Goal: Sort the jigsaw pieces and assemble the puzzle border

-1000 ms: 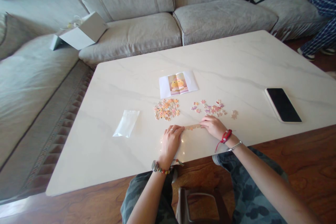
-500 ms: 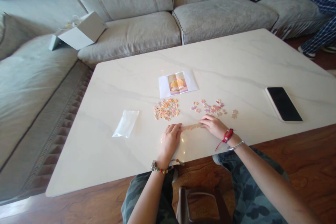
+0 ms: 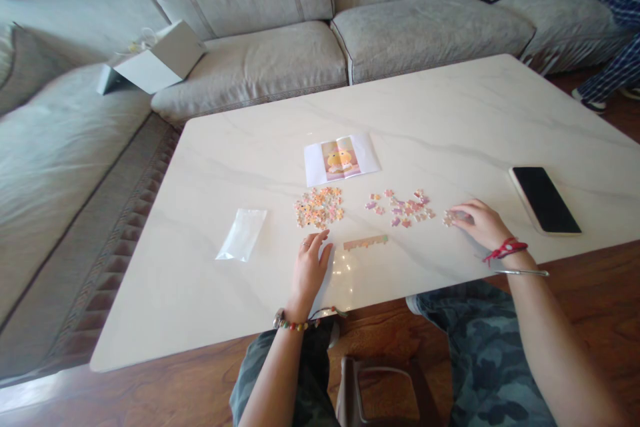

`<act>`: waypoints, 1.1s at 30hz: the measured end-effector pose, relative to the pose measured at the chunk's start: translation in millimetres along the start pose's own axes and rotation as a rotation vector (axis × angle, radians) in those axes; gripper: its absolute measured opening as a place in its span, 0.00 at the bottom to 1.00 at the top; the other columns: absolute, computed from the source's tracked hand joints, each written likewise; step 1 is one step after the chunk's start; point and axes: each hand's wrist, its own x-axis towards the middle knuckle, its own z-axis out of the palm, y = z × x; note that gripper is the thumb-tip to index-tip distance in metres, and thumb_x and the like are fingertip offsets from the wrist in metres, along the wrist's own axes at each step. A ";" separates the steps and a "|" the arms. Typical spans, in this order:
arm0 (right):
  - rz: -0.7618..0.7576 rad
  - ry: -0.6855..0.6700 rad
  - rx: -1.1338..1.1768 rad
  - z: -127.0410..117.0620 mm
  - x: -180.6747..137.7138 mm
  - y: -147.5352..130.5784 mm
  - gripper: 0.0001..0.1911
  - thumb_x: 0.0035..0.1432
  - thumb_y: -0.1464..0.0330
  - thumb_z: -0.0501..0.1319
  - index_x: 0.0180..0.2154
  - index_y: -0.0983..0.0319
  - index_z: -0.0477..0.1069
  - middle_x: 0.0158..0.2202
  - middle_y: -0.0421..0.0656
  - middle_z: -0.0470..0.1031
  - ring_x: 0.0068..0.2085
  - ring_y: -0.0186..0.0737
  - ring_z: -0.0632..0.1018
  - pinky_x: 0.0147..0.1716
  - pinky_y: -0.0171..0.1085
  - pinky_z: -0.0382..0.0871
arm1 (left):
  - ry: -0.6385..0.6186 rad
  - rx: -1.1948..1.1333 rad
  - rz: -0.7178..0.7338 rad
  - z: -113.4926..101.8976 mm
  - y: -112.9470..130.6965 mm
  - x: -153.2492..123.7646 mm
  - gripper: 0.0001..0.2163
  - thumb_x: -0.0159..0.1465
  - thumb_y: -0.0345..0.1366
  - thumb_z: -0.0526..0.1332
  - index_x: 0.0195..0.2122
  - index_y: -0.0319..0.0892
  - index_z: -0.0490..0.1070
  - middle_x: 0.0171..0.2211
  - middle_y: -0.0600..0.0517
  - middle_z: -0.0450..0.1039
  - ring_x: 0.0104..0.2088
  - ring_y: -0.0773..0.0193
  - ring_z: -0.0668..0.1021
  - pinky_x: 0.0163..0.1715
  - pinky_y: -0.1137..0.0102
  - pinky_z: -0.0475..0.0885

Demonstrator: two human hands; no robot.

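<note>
A joined strip of jigsaw puzzle pieces [image 3: 365, 242] lies flat near the front of the table, touched by neither hand. Left of it, my left hand [image 3: 309, 270] hovers low or rests there with fingers loosely apart, holding nothing. At the right, my right hand [image 3: 480, 223] has its thumb and fingertips pinched at a small cluster of pale puzzle pieces [image 3: 447, 218]; the fingers partly cover it. A dense heap of orange and yellow pieces [image 3: 319, 207] sits beyond my left hand. Looser pink and purple pieces [image 3: 407, 207] are spread between the heap and my right hand.
A folded reference picture [image 3: 341, 159] lies behind the pieces on the white table [image 3: 240, 147]. A clear plastic bag [image 3: 242, 235] is at left, a phone [image 3: 545, 200] at right. Beyond stands a grey sofa [image 3: 260, 57]; a person's checked trouser leg [image 3: 613, 60] shows far right.
Both hands have let go of the puzzle strip, which stays on the table. My right hand has moved right to the small cluster; my left has drawn slightly left.
</note>
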 end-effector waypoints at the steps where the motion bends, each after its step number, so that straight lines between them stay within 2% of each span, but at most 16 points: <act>1: 0.006 -0.007 0.007 2.5 -0.4 -0.6 0.09 0.49 0.66 0.57 0.32 0.61 0.72 0.30 0.44 0.72 0.30 0.39 0.73 0.34 0.40 0.69 | 0.005 0.004 0.001 0.1 -0.8 0.0 0.12 0.62 0.34 0.53 0.46 0.43 0.65 0.40 0.48 0.69 0.39 0.63 0.73 0.42 0.65 0.69; 6: 0.035 -0.001 0.051 10.7 4.7 -9.9 0.07 0.49 0.69 0.55 0.28 0.62 0.71 0.29 0.44 0.72 0.30 0.38 0.74 0.33 0.39 0.69 | -0.019 0.017 0.032 4.6 -2.0 -0.6 0.12 0.62 0.34 0.51 0.46 0.43 0.65 0.39 0.48 0.69 0.39 0.63 0.73 0.42 0.67 0.70; 11: 0.052 -0.018 0.114 10.0 4.9 -9.5 0.09 0.49 0.68 0.56 0.33 0.62 0.72 0.32 0.45 0.73 0.31 0.38 0.75 0.33 0.39 0.70 | -0.036 0.019 0.042 7.9 -0.9 1.2 0.12 0.63 0.34 0.51 0.46 0.42 0.65 0.39 0.48 0.69 0.40 0.63 0.73 0.42 0.66 0.70; 14: 0.056 -0.028 0.101 9.3 4.1 -7.9 0.09 0.48 0.68 0.57 0.33 0.62 0.72 0.32 0.44 0.73 0.29 0.37 0.74 0.33 0.39 0.70 | -0.040 0.015 0.042 8.4 -0.1 2.2 0.12 0.63 0.35 0.51 0.46 0.42 0.66 0.40 0.48 0.69 0.39 0.63 0.73 0.42 0.66 0.70; 18: 0.044 0.000 0.076 10.5 6.9 -8.4 0.07 0.50 0.69 0.55 0.28 0.62 0.71 0.29 0.44 0.72 0.30 0.38 0.74 0.34 0.38 0.70 | -0.037 0.008 0.046 8.8 0.3 2.0 0.12 0.63 0.35 0.50 0.45 0.42 0.66 0.40 0.48 0.69 0.39 0.63 0.73 0.42 0.67 0.70; 23: 0.061 0.080 0.045 8.5 6.0 -11.1 0.09 0.51 0.68 0.54 0.31 0.62 0.71 0.30 0.45 0.72 0.30 0.38 0.73 0.32 0.38 0.69 | -0.036 -0.004 0.057 9.8 -2.7 1.0 0.12 0.63 0.35 0.50 0.46 0.42 0.66 0.39 0.48 0.69 0.39 0.63 0.73 0.42 0.66 0.70; 28: 0.048 0.035 -0.005 12.2 4.7 -16.2 0.11 0.48 0.64 0.58 0.33 0.63 0.71 0.31 0.45 0.71 0.28 0.38 0.71 0.33 0.39 0.68 | -0.032 -0.010 0.061 10.1 -4.8 0.8 0.12 0.63 0.35 0.51 0.46 0.43 0.66 0.40 0.48 0.69 0.39 0.63 0.73 0.42 0.66 0.70; 33: 0.074 0.034 -0.007 20.9 11.2 -18.9 0.07 0.48 0.65 0.57 0.28 0.62 0.69 0.29 0.45 0.69 0.29 0.38 0.71 0.33 0.39 0.67 | -0.023 -0.005 0.067 10.6 -3.7 1.5 0.12 0.62 0.34 0.51 0.46 0.43 0.66 0.39 0.48 0.69 0.39 0.63 0.74 0.42 0.66 0.70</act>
